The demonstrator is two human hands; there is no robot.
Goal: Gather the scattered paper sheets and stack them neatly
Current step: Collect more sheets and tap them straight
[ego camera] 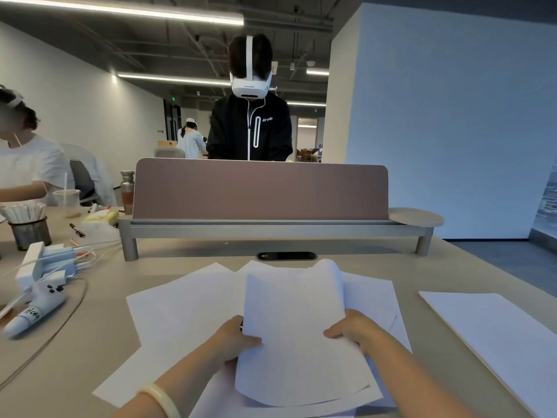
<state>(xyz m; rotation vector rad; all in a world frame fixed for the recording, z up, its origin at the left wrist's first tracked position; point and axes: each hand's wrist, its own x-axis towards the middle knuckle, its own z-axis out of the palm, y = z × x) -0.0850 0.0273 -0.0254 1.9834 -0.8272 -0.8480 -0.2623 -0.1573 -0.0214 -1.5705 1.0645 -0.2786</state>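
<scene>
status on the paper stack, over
Gripping lifted sheets: left hand, right hand. Below, loose sheets spread on table; another sheet far right. Nothing blocking.

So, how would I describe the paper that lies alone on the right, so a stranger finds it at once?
Start at the brown divider across the far side of the table. Come toward the camera, to the right edge: there the white paper lies flat. Unlike the overlapping sheets in the middle, it lies apart, untouched.
</scene>
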